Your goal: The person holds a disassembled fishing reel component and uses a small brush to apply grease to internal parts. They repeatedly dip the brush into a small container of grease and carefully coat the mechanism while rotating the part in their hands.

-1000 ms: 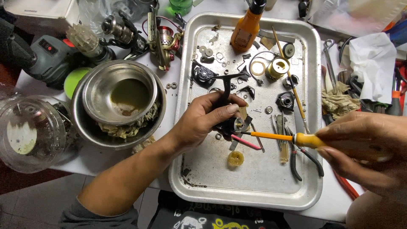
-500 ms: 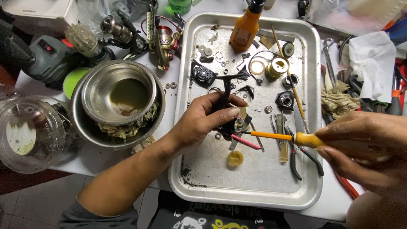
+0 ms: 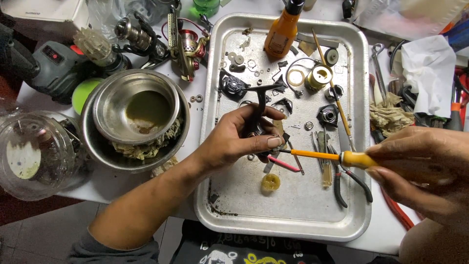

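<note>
two nested steel bowls (image 3: 134, 117) sit at the left of the frame, the inner one holding a film of murky liquid, with whole fishing reels (image 3: 183, 46) lying above them near the upper left, apart from the tray. toward the middle, the left hand (image 3: 234, 139) curls its fingers and thumb around a dark reel body (image 3: 259, 122), pinching it just above the metal tray (image 3: 215, 195), its t-shaped foot sticking upward. many loose parts lie spread across the upper tray, among them washers, a black rotor (image 3: 232, 85), a brass spool (image 3: 317, 77) and a bearing housing (image 3: 327, 116), so by the look of it the reel is well stripped down and nothing seems put back together yet. an orange bottle (image 3: 282, 32) stands at the tray's top. further right, pliers (image 3: 342, 176) rest on the tray. at the right edge, the right hand (image 3: 420, 171) has its fingers pressed together around the handle of a yellow screwdriver (image 3: 332, 156), whose tip meets the reel body, which suggests a screw is under work.
</note>
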